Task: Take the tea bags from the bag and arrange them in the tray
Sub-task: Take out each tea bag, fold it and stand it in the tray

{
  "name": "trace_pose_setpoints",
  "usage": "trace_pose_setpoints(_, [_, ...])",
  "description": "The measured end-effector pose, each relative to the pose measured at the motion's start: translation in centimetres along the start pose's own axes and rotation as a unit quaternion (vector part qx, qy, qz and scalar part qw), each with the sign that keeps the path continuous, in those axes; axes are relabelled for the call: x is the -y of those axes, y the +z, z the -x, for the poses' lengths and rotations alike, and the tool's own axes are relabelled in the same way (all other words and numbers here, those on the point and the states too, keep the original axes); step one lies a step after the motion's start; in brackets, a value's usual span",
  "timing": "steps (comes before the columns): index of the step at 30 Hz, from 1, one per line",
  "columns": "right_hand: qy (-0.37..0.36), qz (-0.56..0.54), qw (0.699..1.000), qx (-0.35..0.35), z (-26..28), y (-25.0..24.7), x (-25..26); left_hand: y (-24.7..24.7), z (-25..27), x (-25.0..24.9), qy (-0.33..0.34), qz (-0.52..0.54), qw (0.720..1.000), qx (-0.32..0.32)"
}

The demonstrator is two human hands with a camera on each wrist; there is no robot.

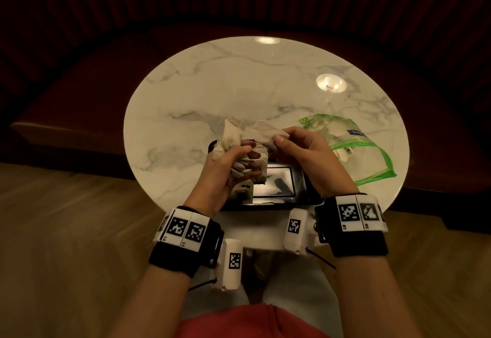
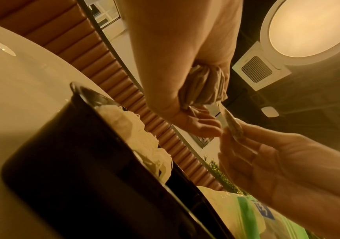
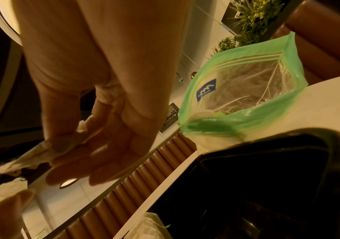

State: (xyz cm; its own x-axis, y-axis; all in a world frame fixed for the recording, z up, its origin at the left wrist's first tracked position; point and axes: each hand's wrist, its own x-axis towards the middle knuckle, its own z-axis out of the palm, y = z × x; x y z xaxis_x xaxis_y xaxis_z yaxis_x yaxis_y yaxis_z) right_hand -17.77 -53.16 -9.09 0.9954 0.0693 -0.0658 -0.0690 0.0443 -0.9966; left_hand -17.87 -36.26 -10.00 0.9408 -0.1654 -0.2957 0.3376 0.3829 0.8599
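Head view shows a round marble table, and near its front edge a black tray with a glossy floor. To the right of the tray lies a clear bag with green edges (its mouth stands open in the right wrist view), a few tea bags still inside. A row of tea bags stands along the tray's left side. Above the tray, the left hand clutches a bunch of tea bags in curled fingers. The right hand pinches a single tea bag between thumb and fingers, close beside the bunch.
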Motion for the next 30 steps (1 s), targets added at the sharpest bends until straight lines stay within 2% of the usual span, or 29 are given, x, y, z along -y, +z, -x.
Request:
trace_pose_setpoints(6, [-0.007,0.008,1.000,-0.007,0.1,0.3,0.4,-0.5,-0.3,-0.8,0.030,0.003,0.998,-0.057])
trace_pose_setpoints(11, [-0.030,-0.005,0.999,-0.031,0.0,1.1,1.0,-0.5,-0.4,-1.2,0.051,-0.058,0.993,-0.092])
trace_pose_setpoints(17, [-0.048,-0.023,0.997,-0.057,-0.2,2.0,1.2,-0.1,-0.5,-1.8,0.030,-0.014,0.995,-0.089])
trace_pose_setpoints(20, [-0.072,-0.012,0.992,-0.103,-0.1,1.8,1.3,-0.2,-0.4,-1.9,0.026,-0.024,0.996,-0.081])
trace_pose_setpoints(25, [-0.112,0.009,0.983,-0.144,-0.2,2.1,1.0,0.1,0.0,-2.1,0.061,-0.060,0.996,-0.039])
trace_pose_setpoints(28, [-0.183,0.097,0.967,-0.148,-0.2,2.5,0.9,0.6,0.2,-2.4,0.073,-0.064,0.995,-0.027])
trace_pose_setpoints(30, [-0.202,0.122,0.963,-0.131,-0.2,2.8,1.0,0.9,0.3,-2.6,0.084,-0.052,0.995,-0.017])
